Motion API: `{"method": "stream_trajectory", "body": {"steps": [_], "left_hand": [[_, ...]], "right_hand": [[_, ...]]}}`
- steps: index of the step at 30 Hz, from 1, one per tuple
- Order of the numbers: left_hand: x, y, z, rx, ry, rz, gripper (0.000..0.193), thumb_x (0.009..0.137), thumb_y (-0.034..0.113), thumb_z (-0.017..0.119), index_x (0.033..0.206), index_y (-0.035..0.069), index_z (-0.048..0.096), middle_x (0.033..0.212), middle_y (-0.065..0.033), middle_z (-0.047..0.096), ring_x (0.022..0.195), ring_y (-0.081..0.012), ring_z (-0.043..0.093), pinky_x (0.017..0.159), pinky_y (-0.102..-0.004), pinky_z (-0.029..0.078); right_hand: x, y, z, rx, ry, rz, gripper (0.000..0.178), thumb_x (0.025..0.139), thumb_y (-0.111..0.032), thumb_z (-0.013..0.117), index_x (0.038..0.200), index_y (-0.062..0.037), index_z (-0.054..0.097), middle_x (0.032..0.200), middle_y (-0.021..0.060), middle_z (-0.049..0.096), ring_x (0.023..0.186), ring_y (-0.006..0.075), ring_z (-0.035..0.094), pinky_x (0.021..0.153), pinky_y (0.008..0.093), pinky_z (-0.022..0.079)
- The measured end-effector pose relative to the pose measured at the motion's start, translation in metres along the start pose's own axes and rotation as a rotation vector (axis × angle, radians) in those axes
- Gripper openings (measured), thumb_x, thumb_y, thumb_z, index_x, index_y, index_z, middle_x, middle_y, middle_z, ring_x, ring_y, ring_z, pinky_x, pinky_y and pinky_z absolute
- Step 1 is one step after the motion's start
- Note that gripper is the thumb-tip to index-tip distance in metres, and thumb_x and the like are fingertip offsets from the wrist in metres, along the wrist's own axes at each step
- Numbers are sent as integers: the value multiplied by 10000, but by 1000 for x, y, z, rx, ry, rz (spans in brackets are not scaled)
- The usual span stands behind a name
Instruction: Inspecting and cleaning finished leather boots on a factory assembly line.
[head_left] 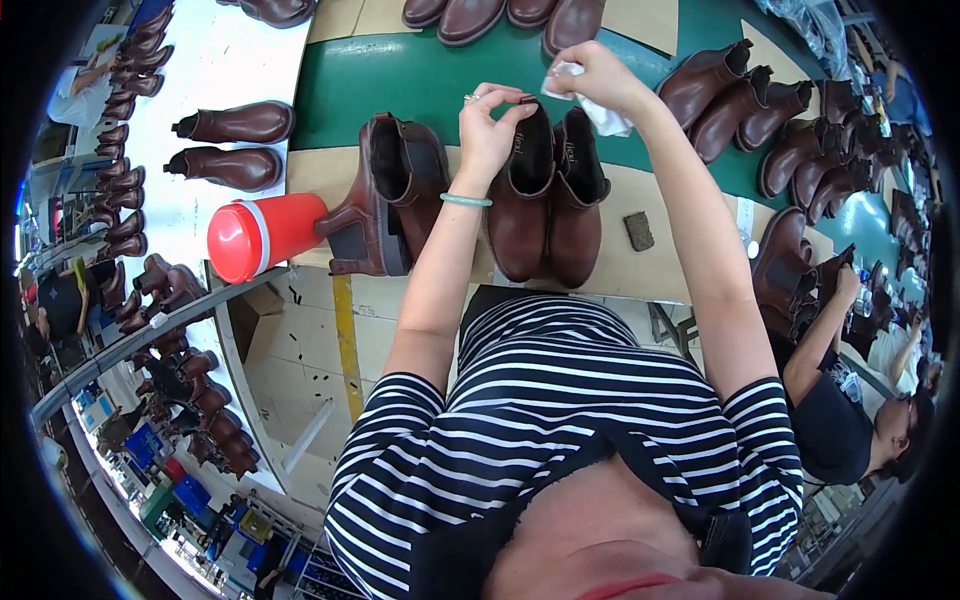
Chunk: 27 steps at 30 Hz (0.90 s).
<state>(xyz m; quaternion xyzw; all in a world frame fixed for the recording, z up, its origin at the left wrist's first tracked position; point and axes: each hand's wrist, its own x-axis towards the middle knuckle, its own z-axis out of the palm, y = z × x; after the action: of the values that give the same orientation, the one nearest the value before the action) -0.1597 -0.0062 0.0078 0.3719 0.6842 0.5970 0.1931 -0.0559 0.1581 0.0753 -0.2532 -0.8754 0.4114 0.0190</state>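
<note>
Two brown leather ankle boots stand side by side in front of me, a left boot (pixel 518 235) and a right boot (pixel 575 235), toes toward me. My left hand (pixel 486 138), with a pale green bangle at its wrist, pinches the tab at the back of the left boot's opening. A crumpled white cloth (pixel 606 118) is gripped in my right hand (pixel 595 75), just above and beyond the right boot. Left of my forearm is another pair of brown boots (pixel 368 215), one lying on its side.
Cardboard (pixel 670 265) covers the near edge of the green bench (pixel 400 90). A red cylindrical container (pixel 292 230) with a white band stands at left, a small dark brown block (pixel 638 231) at right. More boots (pixel 710 90) line the bench. A co-worker (pixel 835 400) sits at right.
</note>
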Motion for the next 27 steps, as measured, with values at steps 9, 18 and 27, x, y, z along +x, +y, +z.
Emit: {"method": "stream_trajectory", "body": {"steps": [9, 18, 27], "left_hand": [[-13, 1, -16, -361, -231, -266, 416, 913, 127, 634, 1297, 7, 528, 1242, -98, 586, 1101, -185, 568, 970, -300, 423], [-150, -18, -48, -120, -240, -722, 565, 1003, 390, 436, 1427, 24, 360, 1375, -94, 475, 1245, -190, 448, 1019, -384, 350], [-163, -25, -22, -293, 17, -974, 567, 982, 529, 389, 1348, 99, 443, 1151, -19, 544, 983, -173, 496, 872, -361, 378]], "right_hand": [[-47, 35, -43, 191, -3, 58, 207, 816, -208, 664, 842, -5, 634, 729, 21, 599, 676, 116, 563, 623, 280, 454], [-249, 126, 55, 1550, -52, 644, 235, 900, -134, 610, 1071, 24, 579, 1251, 209, 578, 822, 236, 691, 377, 178, 418], [-239, 135, 116, 1899, -27, 443, 188, 931, -183, 591, 974, 0, 590, 797, 102, 629, 825, 251, 697, 373, 212, 405]]}}
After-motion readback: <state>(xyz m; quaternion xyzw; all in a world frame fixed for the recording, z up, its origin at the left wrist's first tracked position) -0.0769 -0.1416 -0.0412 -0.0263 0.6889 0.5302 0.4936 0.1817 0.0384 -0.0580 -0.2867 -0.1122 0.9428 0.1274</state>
